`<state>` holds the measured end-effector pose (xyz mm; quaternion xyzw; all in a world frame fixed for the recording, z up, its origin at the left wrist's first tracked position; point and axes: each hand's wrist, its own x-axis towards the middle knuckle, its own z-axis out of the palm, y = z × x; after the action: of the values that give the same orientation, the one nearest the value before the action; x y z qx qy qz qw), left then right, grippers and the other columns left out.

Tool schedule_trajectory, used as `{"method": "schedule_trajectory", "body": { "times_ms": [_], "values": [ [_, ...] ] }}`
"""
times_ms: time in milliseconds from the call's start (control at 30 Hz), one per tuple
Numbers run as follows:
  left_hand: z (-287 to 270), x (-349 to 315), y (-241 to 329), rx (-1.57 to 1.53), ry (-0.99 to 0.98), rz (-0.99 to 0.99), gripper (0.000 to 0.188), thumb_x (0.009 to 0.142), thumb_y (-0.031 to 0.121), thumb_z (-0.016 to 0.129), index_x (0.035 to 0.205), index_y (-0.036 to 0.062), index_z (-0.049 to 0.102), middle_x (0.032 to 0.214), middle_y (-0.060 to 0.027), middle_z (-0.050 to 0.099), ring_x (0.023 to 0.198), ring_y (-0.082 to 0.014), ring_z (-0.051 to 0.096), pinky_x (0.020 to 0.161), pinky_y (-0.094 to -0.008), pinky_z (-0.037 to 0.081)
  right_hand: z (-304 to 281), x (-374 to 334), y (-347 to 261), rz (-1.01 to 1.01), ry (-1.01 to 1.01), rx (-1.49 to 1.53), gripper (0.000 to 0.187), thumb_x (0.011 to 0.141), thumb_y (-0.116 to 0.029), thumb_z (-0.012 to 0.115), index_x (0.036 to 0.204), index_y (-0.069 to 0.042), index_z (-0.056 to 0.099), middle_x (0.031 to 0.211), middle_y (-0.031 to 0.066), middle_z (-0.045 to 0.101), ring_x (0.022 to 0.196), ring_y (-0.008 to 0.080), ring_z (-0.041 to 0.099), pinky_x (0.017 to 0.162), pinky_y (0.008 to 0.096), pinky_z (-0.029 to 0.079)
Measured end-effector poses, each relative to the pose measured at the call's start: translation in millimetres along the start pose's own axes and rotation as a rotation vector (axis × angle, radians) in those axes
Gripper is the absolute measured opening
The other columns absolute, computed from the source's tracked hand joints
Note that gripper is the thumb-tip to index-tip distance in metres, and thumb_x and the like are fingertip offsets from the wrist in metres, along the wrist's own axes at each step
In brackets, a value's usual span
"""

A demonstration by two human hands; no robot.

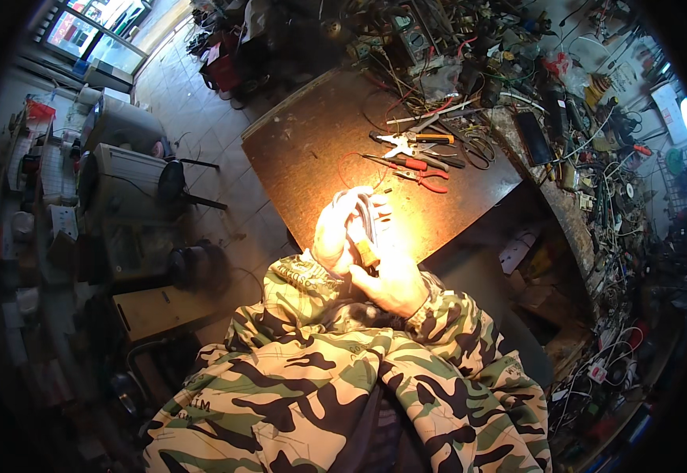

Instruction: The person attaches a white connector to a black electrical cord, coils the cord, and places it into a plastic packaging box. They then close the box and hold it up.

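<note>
Under a bright glare at the near edge of the brown table (304, 150), my two hands meet around a looped dark cable (369, 221). A yellowish block-shaped piece (368, 253) shows between the palms at its lower end; its kind I cannot make out. My left hand (331, 235) curls around the loop from the left. From the right, my right hand (397, 282) closes on the yellowish piece, its thumb laid toward it. Beyond the hands lie red-handled pliers (431, 186), a red-handled screwdriver (410, 164), silver pliers (398, 147) and an orange-and-black tool (433, 139).
A cluttered bench (509, 126) with tangled wires and parts runs along the right, holding a dark phone-like slab (532, 138). Machines, including a grey cabinet (126, 177), stand at the left on the tiled floor (193, 134). Thin loose wires trail across the table's far side.
</note>
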<state>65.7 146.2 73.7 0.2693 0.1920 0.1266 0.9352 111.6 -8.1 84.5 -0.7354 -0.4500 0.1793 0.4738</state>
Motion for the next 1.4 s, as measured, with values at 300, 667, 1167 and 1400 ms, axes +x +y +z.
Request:
{"method": "schedule_trajectory", "body": {
  "times_ms": [300,667,1167,1400],
  "values": [
    [19.5,-12.7,-21.8,0.038,-0.078,0.161,0.062,0.093,0.033,0.075,0.142,0.0050,0.048,0.129,-0.0175,0.062,0.113,-0.0320,0.065,0.101,-0.0485,0.054,-17.6,3.7,11.7,0.262,-0.083,0.468,0.029,0.084,-0.013,0.079,0.108,0.001,0.069,0.097,0.0053,0.069,0.088,0.0143,0.063,0.082,0.0319,0.053],
    [47.8,37.7,-42.1,0.192,-0.028,0.106,0.093,0.076,0.016,0.089,0.153,0.0048,0.036,0.122,-0.0163,0.063,0.104,-0.0302,0.072,0.084,-0.0416,0.063,-78.0,26.6,53.8,0.305,-0.303,0.517,0.029,0.082,-0.012,0.078,0.105,0.000,0.066,0.094,0.0063,0.070,0.084,0.0130,0.063,0.078,0.0305,0.053],
    [161.0,277.8,-108.0,0.667,0.125,0.153,0.046,0.087,0.022,0.084,0.118,-0.0006,0.058,0.091,-0.0055,0.068,0.081,-0.0138,0.064,0.074,-0.0332,0.053,-253.8,139.9,204.6,0.720,-0.327,0.278,0.040,0.080,-0.034,0.083,0.089,0.001,0.066,0.084,0.0131,0.065,0.075,0.0269,0.062,0.068,0.0443,0.047],
    [174.3,337.9,-115.1,0.860,0.154,0.237,0.050,0.097,0.030,0.073,0.131,-0.0002,0.051,0.089,-0.0043,0.062,0.076,-0.0142,0.060,0.070,-0.0345,0.051,-264.9,176.3,260.9,0.701,-0.128,0.343,0.048,0.081,-0.033,0.082,0.113,0.000,0.066,0.097,0.0212,0.070,0.092,0.0392,0.070,0.076,0.0495,0.052]
  ]
}}
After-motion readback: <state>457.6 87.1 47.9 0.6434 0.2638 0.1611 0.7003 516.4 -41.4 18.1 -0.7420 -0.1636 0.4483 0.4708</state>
